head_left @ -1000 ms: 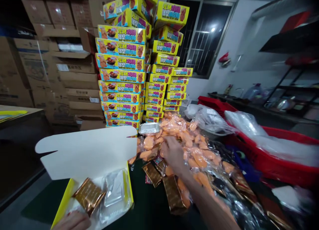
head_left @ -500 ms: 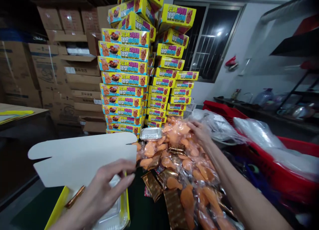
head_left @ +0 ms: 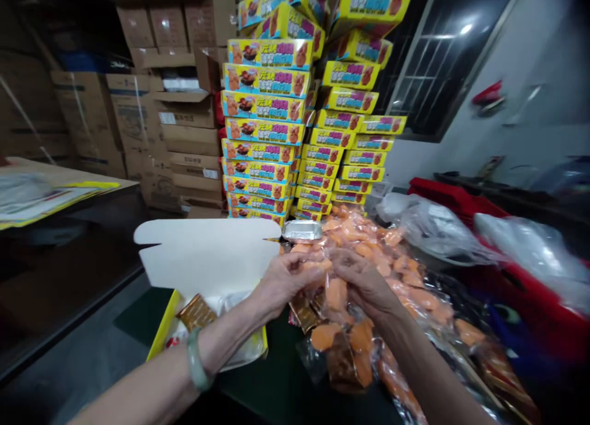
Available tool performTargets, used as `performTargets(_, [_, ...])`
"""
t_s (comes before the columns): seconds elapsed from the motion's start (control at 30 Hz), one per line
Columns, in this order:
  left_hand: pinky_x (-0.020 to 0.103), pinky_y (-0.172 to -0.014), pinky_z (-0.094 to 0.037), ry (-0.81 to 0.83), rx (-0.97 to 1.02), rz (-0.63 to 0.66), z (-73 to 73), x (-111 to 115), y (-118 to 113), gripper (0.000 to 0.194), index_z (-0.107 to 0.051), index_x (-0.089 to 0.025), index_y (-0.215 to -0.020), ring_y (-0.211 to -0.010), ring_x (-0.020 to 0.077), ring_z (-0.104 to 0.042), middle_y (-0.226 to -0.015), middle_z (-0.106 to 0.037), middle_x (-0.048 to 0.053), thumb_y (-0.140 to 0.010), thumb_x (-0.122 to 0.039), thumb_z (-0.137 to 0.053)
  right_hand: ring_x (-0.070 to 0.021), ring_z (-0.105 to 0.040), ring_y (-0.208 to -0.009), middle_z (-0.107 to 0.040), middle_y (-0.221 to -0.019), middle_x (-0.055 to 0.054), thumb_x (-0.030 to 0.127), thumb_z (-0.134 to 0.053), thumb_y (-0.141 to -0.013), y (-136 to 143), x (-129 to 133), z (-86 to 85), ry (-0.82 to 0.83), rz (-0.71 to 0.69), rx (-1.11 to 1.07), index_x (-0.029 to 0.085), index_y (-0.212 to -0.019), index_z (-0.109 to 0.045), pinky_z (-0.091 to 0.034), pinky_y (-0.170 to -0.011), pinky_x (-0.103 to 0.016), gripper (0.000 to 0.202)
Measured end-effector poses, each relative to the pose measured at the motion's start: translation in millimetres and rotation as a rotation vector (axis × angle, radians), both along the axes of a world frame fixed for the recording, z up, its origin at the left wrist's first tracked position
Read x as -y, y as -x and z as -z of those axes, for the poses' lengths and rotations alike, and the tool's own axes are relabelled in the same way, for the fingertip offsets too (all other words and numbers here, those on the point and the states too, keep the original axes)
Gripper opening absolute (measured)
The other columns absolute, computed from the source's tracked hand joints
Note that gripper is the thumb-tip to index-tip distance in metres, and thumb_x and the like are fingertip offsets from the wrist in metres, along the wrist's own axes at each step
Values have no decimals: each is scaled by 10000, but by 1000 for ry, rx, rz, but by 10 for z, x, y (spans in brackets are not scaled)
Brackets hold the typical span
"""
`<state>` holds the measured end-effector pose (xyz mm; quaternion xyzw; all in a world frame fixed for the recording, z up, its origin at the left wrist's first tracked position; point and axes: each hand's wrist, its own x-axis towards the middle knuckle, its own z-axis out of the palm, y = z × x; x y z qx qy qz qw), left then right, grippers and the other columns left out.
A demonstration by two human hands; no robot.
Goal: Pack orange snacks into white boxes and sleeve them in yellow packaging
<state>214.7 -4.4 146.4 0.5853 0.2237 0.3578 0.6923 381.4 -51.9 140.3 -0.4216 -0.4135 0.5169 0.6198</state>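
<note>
My left hand (head_left: 283,280), with a pale green bangle (head_left: 199,358) on the wrist, pinches an orange piece in clear wrap (head_left: 317,265). From the other side my right hand (head_left: 362,280) closes on clear-wrapped orange pieces, one of them (head_left: 336,295) hanging between the hands. Below and behind the hands spreads a pile of wrapped orange pieces (head_left: 421,299) with brown-gold packets (head_left: 343,360) among them. An open yellow box (head_left: 161,327) with a raised white lid (head_left: 207,256) lies under my left forearm. It holds a brown-gold packet (head_left: 197,313) and a clear tray (head_left: 244,345).
Tall stacks of yellow printed boxes (head_left: 262,109) rise behind the pile, a foil tray (head_left: 302,230) in front of them. Red crates (head_left: 520,296) with plastic bags stand at the right. Brown cartons (head_left: 193,139) and a wooden table (head_left: 69,170) are at the left.
The view has turned left. My right hand has come back from the far pile to meet my left hand, which has moved away from the box. Both now hold wrapped orange pieces.
</note>
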Motion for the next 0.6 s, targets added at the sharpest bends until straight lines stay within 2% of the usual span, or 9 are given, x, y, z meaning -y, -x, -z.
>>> performTargets(0.07, [198,-518,-354,-136,-137,-141,24,-26,412,539,-596,-110,-983,-546,75,-467,-708,-569,6,-616,-488,-708,-98,-571,-604,-627,-694,19,297,-786,-552,142,-21,13,13,9,54,186,-807,-598,-441,-592,-210,336])
performTargets(0.17, [226,-557,-348,-451,-621,-388,129,-44,1105,551,-539,-169,-1074,-576,107,-475,-687,-545,-25,-623,-442,-701,-87,-527,-580,-588,-665,25,354,-713,-642,315,-86,13,13,-33,162,180,-810,-580,-400,-541,-192,276])
performTargets(0.2, [236,-565,-344,-536,-813,-435,182,-30,1307,527,-532,-186,-1070,-589,123,-483,-680,-541,-28,-636,-441,-688,-90,-523,-591,-584,-680,21,369,-678,-672,374,-126,8,-5,-56,206,179,-824,-580,-399,-549,-198,262])
performTargets(0.27, [258,-592,-347,-632,-1114,-425,299,24,1602,419,-551,-200,-1014,-651,158,-520,-719,-571,-7,-685,-443,-645,-104,-528,-642,-580,-724,10,366,-612,-720,531,-242,-4,-77,-93,327,177,-843,-578,-412,-596,-216,228])
performTargets(0.33, [286,-650,-359,-712,-1274,-324,394,90,1737,294,-583,-202,-938,-771,200,-552,-791,-608,23,-722,-401,-614,-118,-535,-706,-581,-775,-3,320,-555,-756,765,-402,-10,-181,-134,509,171,-874,-573,-422,-655,-234,191])
performTargets(0.43, [360,-759,-353,-834,-1410,-153,430,166,1760,145,-620,-178,-825,-924,257,-538,-843,-636,63,-744,-288,-572,-117,-533,-707,-585,-787,-8,210,-460,-799,1241,-687,32,-322,-263,819,158,-970,-562,-421,-675,-241,205])
performTargets(0.5, [399,-778,-341,-855,-1460,-81,402,186,1772,139,-626,-159,-772,-910,270,-540,-812,-643,76,-757,-261,-533,-115,-540,-703,-608,-799,-10,143,-410,-811,1580,-875,106,-419,-367,1045,165,-1016,-569,-416,-690,-242,260])
performTargets(0.6, [414,-772,-337,-891,-1419,-27,400,176,1841,149,-627,-159,-761,-884,272,-546,-812,-650,74,-759,-240,-502,-129,-575,-794,-650,-926,-15,131,-387,-835,2005,-1090,264,-542,-498,1379,212,-1064,-577,-407,-722,-244,309])
